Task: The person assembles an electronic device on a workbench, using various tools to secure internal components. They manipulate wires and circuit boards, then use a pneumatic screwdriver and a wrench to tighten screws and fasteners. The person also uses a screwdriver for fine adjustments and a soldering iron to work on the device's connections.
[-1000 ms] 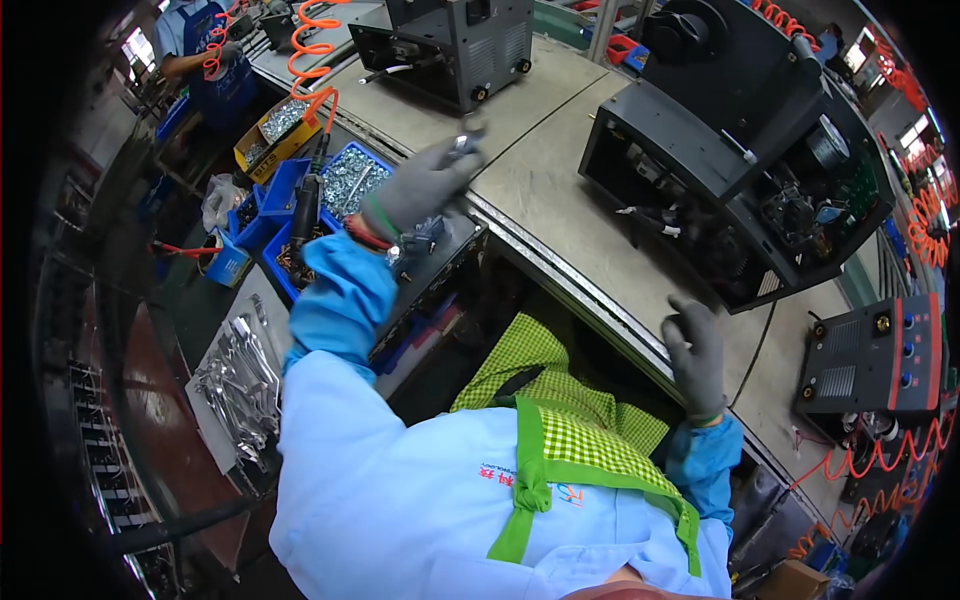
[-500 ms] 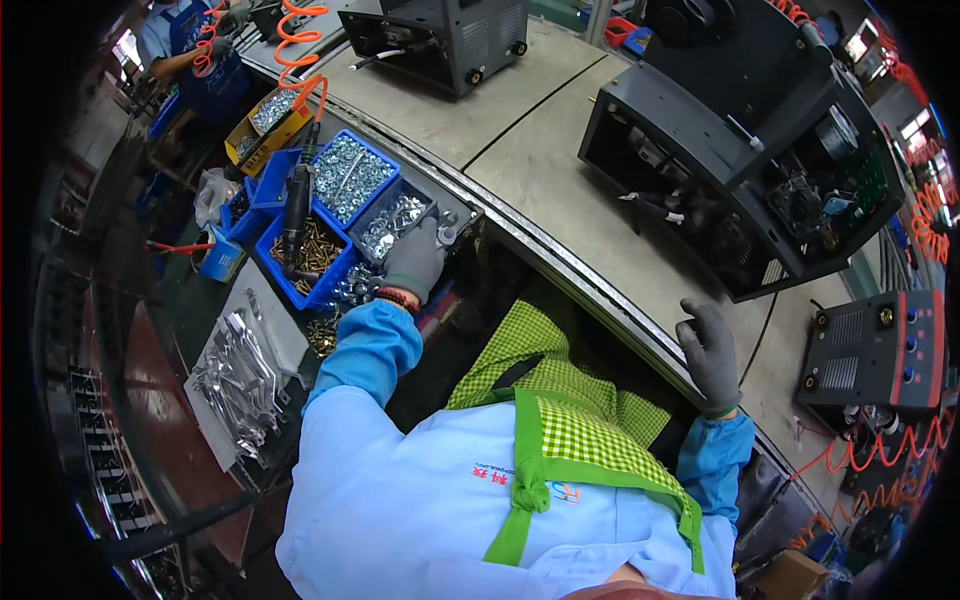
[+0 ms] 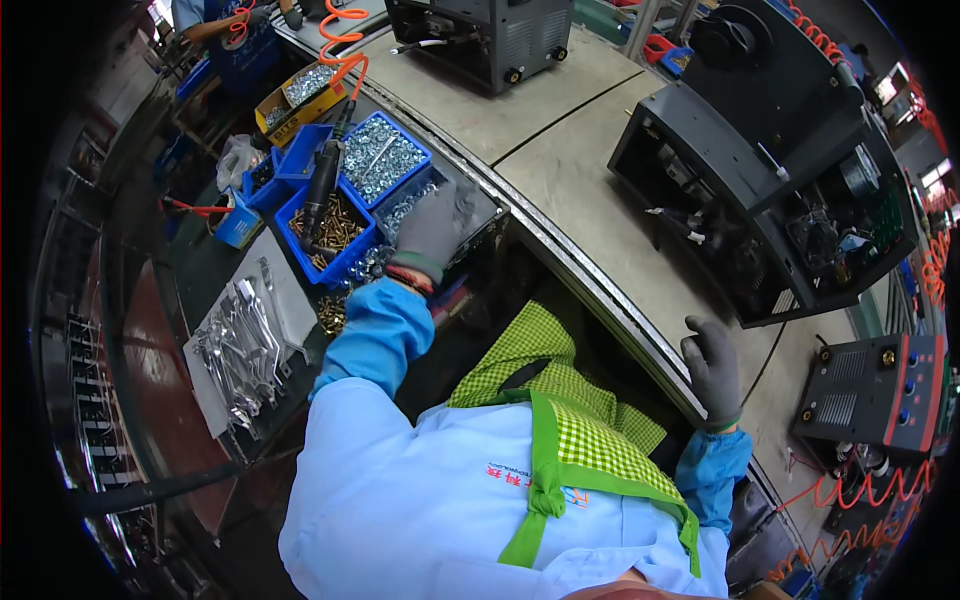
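Observation:
My left hand [image 3: 434, 232], in a grey glove, is over the right side of a small dark bin of shiny metal hardware [image 3: 398, 208]. Motion smears its fingers, so whether they hold a piece cannot be made out. Next to that bin are a blue bin of silvery nuts or washers [image 3: 382, 158] and a blue bin of brass-coloured screws [image 3: 345, 225]. A black power screwdriver [image 3: 322, 185] on an orange coiled hose lies across the bins. My right hand [image 3: 712, 372], gloved too, rests by the workbench edge, fingers apart and bent, holding nothing.
Flat metal brackets [image 3: 240, 350] are piled left of my left arm. On the workbench [image 3: 560, 165] stand an opened dark machine housing [image 3: 770, 200], another housing [image 3: 490, 40] farther back and a grey-and-red machine [image 3: 870, 390] at right. A person in blue [image 3: 240, 45] is at the far left.
The view has shifted, so the bench things appear farther right. My left hand has turned and moved slightly over the dark bin, its fingers now blurred. The right hand stays near the bench edge.

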Tool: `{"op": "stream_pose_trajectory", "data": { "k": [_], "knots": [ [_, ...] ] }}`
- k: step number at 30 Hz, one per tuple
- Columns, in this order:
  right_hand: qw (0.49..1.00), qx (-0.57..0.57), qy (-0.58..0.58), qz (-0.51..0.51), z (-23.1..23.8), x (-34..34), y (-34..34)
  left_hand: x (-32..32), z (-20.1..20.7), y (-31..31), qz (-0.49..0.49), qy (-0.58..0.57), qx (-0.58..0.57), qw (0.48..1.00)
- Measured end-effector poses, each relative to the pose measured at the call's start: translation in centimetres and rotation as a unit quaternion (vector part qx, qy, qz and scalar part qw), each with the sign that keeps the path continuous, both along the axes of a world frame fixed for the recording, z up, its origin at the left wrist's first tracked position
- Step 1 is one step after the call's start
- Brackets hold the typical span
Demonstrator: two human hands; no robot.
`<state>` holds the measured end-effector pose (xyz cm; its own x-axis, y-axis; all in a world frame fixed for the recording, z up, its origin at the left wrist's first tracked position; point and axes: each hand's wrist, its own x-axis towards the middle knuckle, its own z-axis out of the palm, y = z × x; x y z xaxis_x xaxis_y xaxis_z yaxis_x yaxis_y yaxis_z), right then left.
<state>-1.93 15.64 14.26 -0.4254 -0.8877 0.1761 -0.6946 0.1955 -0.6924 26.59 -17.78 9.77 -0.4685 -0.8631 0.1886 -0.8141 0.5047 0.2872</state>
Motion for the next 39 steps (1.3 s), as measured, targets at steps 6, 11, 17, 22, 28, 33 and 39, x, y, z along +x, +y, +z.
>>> {"op": "stream_pose_trajectory", "data": {
  "k": [6,11,17,22,28,33,39],
  "knots": [
    [1.000,0.011,0.002,0.001,-0.2,-0.3,0.4,3.8,1.8,-11.0,0.032,-0.019,-0.044,0.998],
    [0.999,0.002,-0.032,-0.026,-0.9,-0.6,1.2,4.7,-0.3,-14.0,0.024,0.013,-0.042,0.999],
    [0.998,-0.006,-0.016,-0.058,0.3,-1.7,2.4,4.1,-2.3,-14.9,0.052,0.002,-0.084,0.995],
    [0.987,-0.108,-0.002,-0.121,3.3,-3.9,2.1,5.5,-2.3,-14.7,0.065,-0.051,-0.157,0.984],
    [0.948,-0.212,0.067,-0.227,7.0,-6.8,-0.3,-4.5,5.9,-9.1,-0.169,0.163,-0.170,0.957],
    [0.873,-0.270,0.209,-0.348,6.8,-11.3,-4.0,-20.0,16.7,9.3,-0.533,0.325,-0.007,0.781],
    [0.936,-0.208,-0.085,-0.269,11.0,-13.8,-2.5,-36.2,19.6,16.5,-0.487,0.159,-0.323,0.796]
  ]
}}
